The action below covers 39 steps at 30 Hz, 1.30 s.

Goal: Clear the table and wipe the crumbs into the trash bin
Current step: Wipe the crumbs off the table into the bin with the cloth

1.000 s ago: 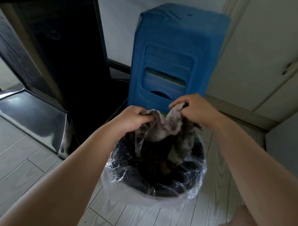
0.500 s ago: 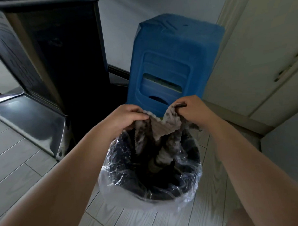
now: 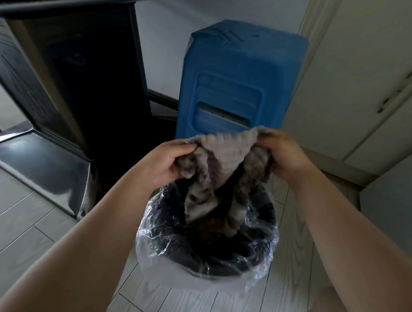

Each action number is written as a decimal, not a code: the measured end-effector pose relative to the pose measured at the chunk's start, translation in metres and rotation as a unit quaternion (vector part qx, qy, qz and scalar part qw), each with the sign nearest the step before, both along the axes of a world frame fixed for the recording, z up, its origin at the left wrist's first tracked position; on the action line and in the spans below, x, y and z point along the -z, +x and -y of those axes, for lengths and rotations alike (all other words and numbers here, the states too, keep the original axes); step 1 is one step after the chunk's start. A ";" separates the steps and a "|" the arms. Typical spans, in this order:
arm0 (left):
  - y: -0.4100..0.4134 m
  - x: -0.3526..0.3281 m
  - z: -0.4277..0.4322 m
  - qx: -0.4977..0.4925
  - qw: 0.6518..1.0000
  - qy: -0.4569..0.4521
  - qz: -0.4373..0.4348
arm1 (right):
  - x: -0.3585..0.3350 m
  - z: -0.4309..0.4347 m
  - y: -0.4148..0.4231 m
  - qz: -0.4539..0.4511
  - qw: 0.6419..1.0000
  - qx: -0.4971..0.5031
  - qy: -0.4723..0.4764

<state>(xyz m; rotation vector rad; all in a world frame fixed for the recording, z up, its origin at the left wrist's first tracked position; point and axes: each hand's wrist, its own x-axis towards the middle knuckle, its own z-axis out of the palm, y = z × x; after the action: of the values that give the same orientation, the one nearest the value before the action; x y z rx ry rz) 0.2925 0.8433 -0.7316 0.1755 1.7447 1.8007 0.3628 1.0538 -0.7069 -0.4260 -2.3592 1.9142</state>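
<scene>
A grey-brown waffle-textured cloth (image 3: 220, 165) hangs over the trash bin (image 3: 199, 265), which is dark and lined with a clear plastic bag. My left hand (image 3: 164, 163) grips the cloth's left edge and my right hand (image 3: 285, 154) grips its right edge, stretching the top edge between them. The cloth's lower folds dangle into the bin's mouth. Brownish crumbs lie inside the bin under the cloth.
A blue plastic stool (image 3: 238, 77) stands just behind the bin. A dark table base with a glossy black foot (image 3: 44, 166) is to the left. White cabinet doors (image 3: 361, 80) are on the right. Pale wood-look floor (image 3: 20, 223) surrounds the bin.
My hands have moved apart and spread the bunched cloth wider over the bin. The view has shifted slightly.
</scene>
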 end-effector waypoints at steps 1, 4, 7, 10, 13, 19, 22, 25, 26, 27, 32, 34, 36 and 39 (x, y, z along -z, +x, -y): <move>0.003 0.002 -0.001 -0.004 0.999 -0.038 -0.020 | 0.003 0.001 0.001 0.039 0.998 -0.001 0.052; 0.001 0.010 0.001 -0.060 0.998 -0.017 -0.021 | 0.010 -0.001 0.005 0.074 0.996 0.000 0.057; -0.004 0.004 0.006 -0.047 0.998 0.037 0.033 | 0.006 -0.006 0.004 0.054 0.998 0.012 -0.012; -0.003 0.003 0.009 -0.026 0.992 0.078 0.095 | 0.007 -0.006 0.001 0.082 0.994 -0.005 -0.067; -0.002 0.005 0.009 -0.020 0.995 0.020 0.091 | 0.009 -0.005 -0.001 0.096 0.991 -0.001 -0.091; -0.007 0.012 0.007 -0.036 0.993 0.023 0.109 | 0.013 -0.011 -0.004 0.103 0.986 0.014 -0.132; -0.013 0.013 0.008 -0.099 0.992 0.017 0.083 | 0.013 -0.015 -0.004 0.124 0.990 0.014 -0.071; -0.012 0.010 0.009 -0.099 0.990 0.059 0.085 | 0.013 -0.025 -0.004 0.153 0.987 -0.026 -0.049; -0.012 0.007 0.010 -0.074 0.992 0.060 0.080 | 0.013 -0.031 -0.005 0.187 0.980 -0.066 0.031; -0.014 0.008 0.013 -0.031 0.996 0.046 0.067 | 0.014 -0.037 -0.004 0.232 0.954 -0.112 0.154; -0.018 0.011 0.026 0.103 0.970 -0.221 -0.011 | 0.021 -0.050 -0.001 0.275 0.841 -0.152 0.439; -0.020 0.011 0.032 0.099 0.954 -0.284 -0.008 | 0.023 -0.060 0.001 0.266 0.882 -0.110 0.373; -0.022 0.016 0.039 0.074 0.967 -0.243 0.030 | 0.032 -0.072 0.004 0.259 0.945 -0.078 0.183; -0.017 0.020 0.043 0.036 0.989 -0.085 0.115 | 0.041 -0.070 0.016 0.178 0.970 -0.063 -0.151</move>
<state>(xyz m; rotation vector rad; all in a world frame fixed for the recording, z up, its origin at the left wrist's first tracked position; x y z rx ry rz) 0.2753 0.7999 -0.7520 -0.0387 1.6922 1.5462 0.3789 1.1243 -0.7480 -0.7103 -2.3426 2.4523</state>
